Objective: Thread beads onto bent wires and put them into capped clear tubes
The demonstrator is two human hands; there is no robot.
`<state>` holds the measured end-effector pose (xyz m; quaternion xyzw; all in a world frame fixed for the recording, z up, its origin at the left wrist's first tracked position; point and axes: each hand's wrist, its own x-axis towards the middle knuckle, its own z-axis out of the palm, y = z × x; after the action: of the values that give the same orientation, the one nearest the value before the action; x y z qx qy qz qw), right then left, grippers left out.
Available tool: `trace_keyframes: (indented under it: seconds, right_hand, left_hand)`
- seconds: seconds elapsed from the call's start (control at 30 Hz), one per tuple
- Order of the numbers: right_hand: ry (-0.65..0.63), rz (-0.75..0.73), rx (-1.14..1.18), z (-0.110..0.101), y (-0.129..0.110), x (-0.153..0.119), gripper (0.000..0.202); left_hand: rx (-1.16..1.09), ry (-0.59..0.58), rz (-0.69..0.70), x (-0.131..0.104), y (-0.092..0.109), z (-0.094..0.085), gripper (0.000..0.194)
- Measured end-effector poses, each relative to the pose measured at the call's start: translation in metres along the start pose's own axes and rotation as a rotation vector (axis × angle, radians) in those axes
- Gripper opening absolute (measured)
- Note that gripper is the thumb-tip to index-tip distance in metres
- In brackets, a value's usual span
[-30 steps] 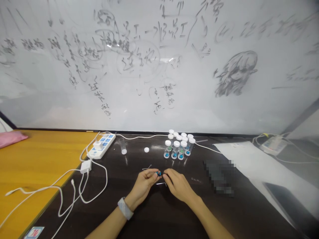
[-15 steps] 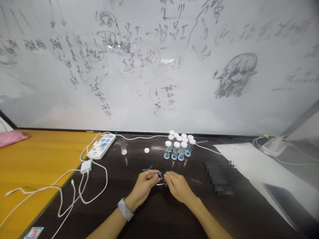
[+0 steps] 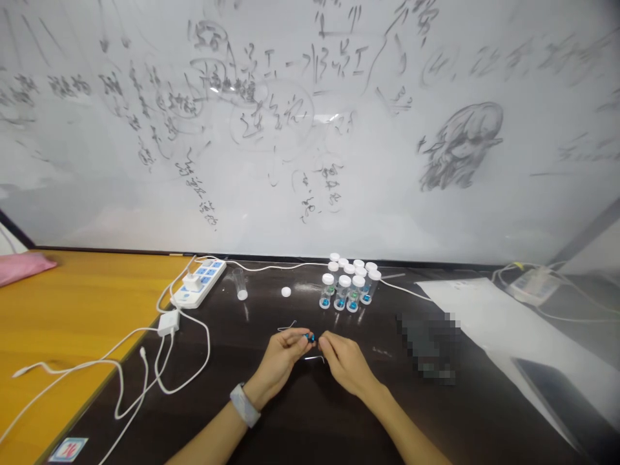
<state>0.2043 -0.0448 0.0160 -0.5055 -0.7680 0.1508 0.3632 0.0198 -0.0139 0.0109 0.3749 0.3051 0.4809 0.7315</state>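
Between the thumb and fingers of my left hand is a small shiny blue part. My right hand is closed in a pinch right beside it; whatever the fingertips hold is hidden. On the dark table just below the fingers lies a thin bent metal piece. Another thin bent wire-like piece lies behind my left hand. Farther back, an uncapped clear tube stands beside a loose white cap. Several white-capped clear tubes are grouped to the right, some with blue or green pieces inside.
A power strip with a white adapter and loose cables occupies the left. To the right are a pixelated dark object, white paper and a dark flat device. A whiteboard stands behind.
Both hands stay together around the blue part, with barely any finger movement. The whole view has shifted very slightly.
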Motion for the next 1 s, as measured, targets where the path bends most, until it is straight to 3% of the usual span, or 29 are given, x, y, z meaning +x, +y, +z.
trace_keyframes:
  seconds: [0.1,0.23,0.37,0.5,0.73,0.83,0.9,1.0]
  right_hand:
    - [0.003,-0.052,-0.013,-0.0075,-0.0024,-0.0005,0.015]
    - [-0.022,-0.137,-0.084,-0.0103,-0.0018,0.0008,0.017]
    - [-0.009,-0.078,-0.095,-0.0050,-0.0001,0.0010,0.033]
    - [-0.018,-0.072,-0.041,-0.0091,-0.0017,-0.0005,0.014]
    - [-0.003,-0.101,-0.082,-0.0098,-0.0006,0.0014,0.023]
    - [0.018,-0.086,-0.071,-0.0099,0.0004,0.0006,0.015]
    - [0.014,-0.112,-0.067,-0.0102,0.0010,-0.0001,0.026]
    - [0.027,-0.145,-0.059,-0.0094,0.0019,0.0001,0.016]
  left_hand:
    - [-0.001,0.005,0.013,-0.0002,0.0006,-0.0004,0.032]
    - [-0.021,0.003,0.006,-0.0004,0.0001,-0.0004,0.031]
    - [-0.014,0.011,-0.004,-0.0005,0.0018,0.0020,0.031]
    - [-0.014,0.008,0.009,-0.0007,0.0033,0.0021,0.030]
    - [-0.009,0.002,0.000,-0.0015,0.0020,0.0020,0.031]
    - [-0.011,0.015,0.005,-0.0014,0.0025,0.0025,0.034]
    - [-0.019,0.013,0.007,-0.0010,0.0026,0.0018,0.034]
    - [-0.025,0.004,0.012,-0.0001,0.0021,0.0001,0.033]
